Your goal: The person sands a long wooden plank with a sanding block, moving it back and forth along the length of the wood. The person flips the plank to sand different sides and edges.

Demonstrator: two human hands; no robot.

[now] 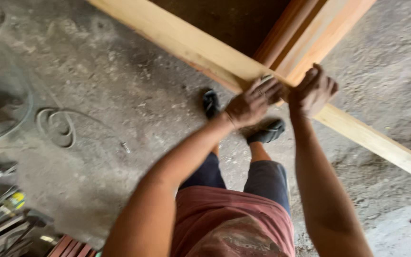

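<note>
Where the view begins, nearest the camera, a reddish paint-stained shirt [229, 223] and dark trousers [262, 178] fill the lower centre, with both bare forearms reaching up and away from the body. Below them, on the dusty concrete floor [120, 95], stand two dark shoes [267, 132], one ahead of the other. At the lower left edge lie a heap of tools and cables [1, 209] (too blurred to tell apart), and a loose curl of wire [58, 126] rests on the floor just beyond them. Further out, the left hand [253, 101] lies palm-down on a long pale wooden plank [191, 45], its fingers curled over the plank's upper face; the grip is closed on the plank, though motion blur hides the fingertips. Just beside it, the right hand [314, 90] is bent at the knuckles against the same plank at the point where a reddish moulded wooden frame piece [310, 33] meets it; whether this grip is closed around the wood or merely pressing on it cannot be told. The plank runs diagonally from the upper left to the right edge, raised above the floor and passing over the feet. Behind it, farthest away, a dark brown panel [224, 19] sits between plank and frame piece.
</note>
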